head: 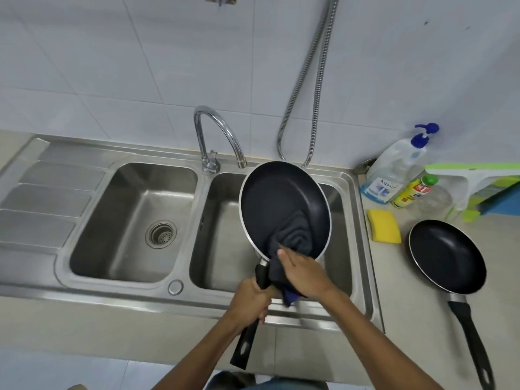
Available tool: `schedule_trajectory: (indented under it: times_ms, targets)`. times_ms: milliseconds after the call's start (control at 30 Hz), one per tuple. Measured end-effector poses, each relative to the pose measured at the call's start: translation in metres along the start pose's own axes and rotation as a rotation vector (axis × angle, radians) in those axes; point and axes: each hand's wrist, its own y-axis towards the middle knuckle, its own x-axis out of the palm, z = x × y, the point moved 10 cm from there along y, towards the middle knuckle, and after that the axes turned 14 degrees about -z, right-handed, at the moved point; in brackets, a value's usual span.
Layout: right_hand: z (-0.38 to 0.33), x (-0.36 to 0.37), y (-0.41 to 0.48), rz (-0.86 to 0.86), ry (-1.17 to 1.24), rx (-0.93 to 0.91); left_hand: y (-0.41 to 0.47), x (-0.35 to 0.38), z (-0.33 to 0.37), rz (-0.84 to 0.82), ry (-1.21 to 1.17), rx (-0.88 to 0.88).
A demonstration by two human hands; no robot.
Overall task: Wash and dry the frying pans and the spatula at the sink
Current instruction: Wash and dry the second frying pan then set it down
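Note:
A large black frying pan [278, 198] with a silver rim is tilted up over the right basin of the steel sink [363, 220]. My left hand [249, 302] grips its black handle. My right hand [302, 273] presses a dark cloth [292, 237] against the pan's inner surface near the handle. A second, smaller black frying pan [446, 256] lies flat on the counter to the right, its handle pointing toward me. I see no spatula.
A chrome tap [219, 130] arches over the divider between the basins, beside a metal hose [306, 88]. A yellow sponge [385, 225], soap bottles [394, 170] and a green and white rack [478, 178] stand on the right counter. The left basin has a drain [161, 234].

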Motion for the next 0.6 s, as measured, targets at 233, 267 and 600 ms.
schedule_trajectory:
  times_ms: [233,267,600]
  targets:
    - [-0.106,-0.030,0.063,-0.038,0.008,-0.201,-0.001,0.022,0.004,-0.023,0.037,0.007]
    - [-0.106,-0.043,0.083,-0.025,-0.056,-0.175,-0.002,0.027,0.005,-0.011,0.003,0.015]
    - [0.014,-0.115,0.069,0.163,-0.932,0.364,-0.002,0.018,0.006,0.021,-0.055,0.043]
